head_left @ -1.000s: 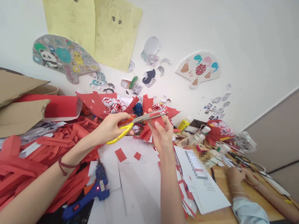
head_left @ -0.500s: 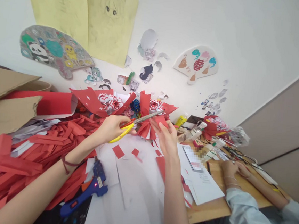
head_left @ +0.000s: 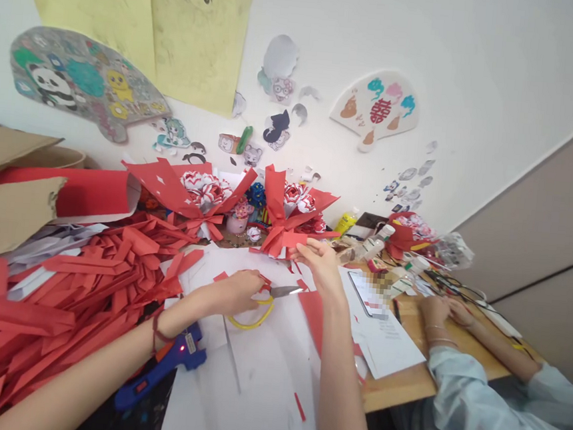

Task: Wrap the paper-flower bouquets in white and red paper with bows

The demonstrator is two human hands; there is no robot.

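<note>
My left hand (head_left: 236, 293) is closed on a pair of scissors (head_left: 284, 290) with yellow-and-red handles, low over the white paper sheets (head_left: 244, 388). The blades point right, towards my other wrist. Between the thumb and fingertips of my right hand (head_left: 323, 262) is a small red paper piece (head_left: 294, 240), held up in front of a red-wrapped paper flower bouquet (head_left: 276, 224). A narrow red paper strip (head_left: 300, 407) lies on the white sheets. My left fingers partly hide the scissor handles.
A heap of folded red paper strips (head_left: 84, 291) fills the left side. Close by my left forearm lies a blue glue gun (head_left: 152, 378), its red light lit. Another person's hands (head_left: 436, 312) rest at the right, near a phone (head_left: 364, 292) and bottles (head_left: 377, 242).
My left hand has lowered the scissors away from the red paper to the table. The right hand keeps the paper piece. A red strip now lies farther forward on the white sheets.
</note>
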